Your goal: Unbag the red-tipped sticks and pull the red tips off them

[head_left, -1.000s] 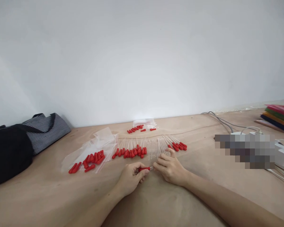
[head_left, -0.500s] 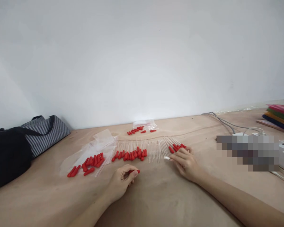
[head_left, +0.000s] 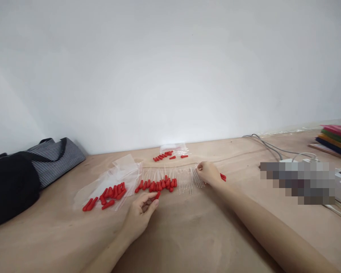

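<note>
My left hand [head_left: 140, 212] pinches a red rubber dropper bulb [head_left: 157, 195] between thumb and fingers, just in front of the row of droppers. Over the right end of the row, my right hand [head_left: 208, 173] has its fingertips closed at the far ends of the thin glass dropper tubes [head_left: 185, 182], apparently on one tube. Glass droppers with red bulbs [head_left: 159, 185] fill the left part of the row, bulbs toward me. More red bulbs [head_left: 223, 177] show from behind my right hand, which hides the rest there.
Loose red bulbs [head_left: 113, 191] lie on clear plastic bags [head_left: 123, 167] at left. Farther back are more red bulbs [head_left: 162, 156] beside a small bag [head_left: 173, 147]. A black striped bag [head_left: 57, 159] stands far left. Cables [head_left: 268, 146] and a coloured stack [head_left: 335, 140] are at right.
My right hand has moved left and away from me, from the bulb ends to the tubes' far ends. My left hand has shifted slightly left and forward with its bulb, now tilted up.
</note>
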